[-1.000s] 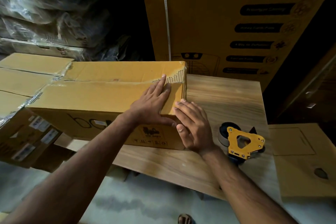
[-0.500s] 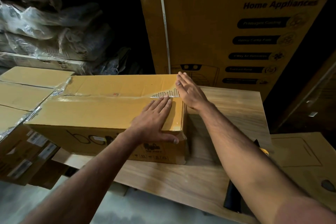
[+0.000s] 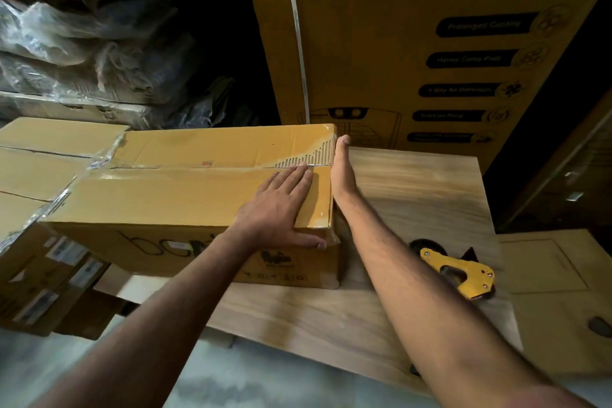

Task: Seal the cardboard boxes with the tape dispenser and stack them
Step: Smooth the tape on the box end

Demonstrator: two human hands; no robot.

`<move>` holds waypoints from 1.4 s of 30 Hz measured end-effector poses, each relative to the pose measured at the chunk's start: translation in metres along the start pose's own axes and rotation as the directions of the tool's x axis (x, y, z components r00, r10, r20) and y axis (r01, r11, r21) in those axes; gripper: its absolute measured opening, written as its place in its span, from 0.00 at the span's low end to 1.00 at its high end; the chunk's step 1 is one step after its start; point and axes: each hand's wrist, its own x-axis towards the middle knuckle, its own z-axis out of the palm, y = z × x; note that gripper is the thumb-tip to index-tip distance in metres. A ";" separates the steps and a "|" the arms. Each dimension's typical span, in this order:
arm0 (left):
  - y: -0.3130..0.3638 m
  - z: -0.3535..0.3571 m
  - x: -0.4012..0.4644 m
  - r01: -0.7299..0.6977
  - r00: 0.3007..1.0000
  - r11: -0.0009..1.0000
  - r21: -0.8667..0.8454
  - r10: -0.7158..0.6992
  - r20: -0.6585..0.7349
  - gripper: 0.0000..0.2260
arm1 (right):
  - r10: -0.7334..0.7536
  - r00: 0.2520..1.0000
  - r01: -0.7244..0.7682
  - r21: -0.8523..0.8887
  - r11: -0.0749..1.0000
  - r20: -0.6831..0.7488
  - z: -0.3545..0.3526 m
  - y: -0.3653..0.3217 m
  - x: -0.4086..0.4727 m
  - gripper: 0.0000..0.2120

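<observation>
I see my left hand (image 3: 281,209) lying flat on top of the cardboard box (image 3: 185,199), fingers straight and together, their tips at the taped centre seam, the thumb hooked over the near top edge at the box's right corner. My right hand (image 3: 342,169) stands on edge against the box's right end face, fingers straight and pressed to the cardboard, with the tips reaching about to the far top corner; how firmly it presses I cannot tell, since the palm is turned away from me. The box rests on the wooden board (image 3: 414,195) beneath both hands. The yellow tape dispenser (image 3: 458,272) lies on that board to the right of my right forearm, apart from both hands. Left of my left hand sit more taped boxes (image 3: 36,169).
</observation>
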 end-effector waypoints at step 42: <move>0.005 0.047 -0.177 0.306 0.836 0.822 -0.480 -0.473 -0.277 0.28 | -0.693 0.643 0.581 -0.797 0.165 0.326 0.044 0.029 -0.195 0.10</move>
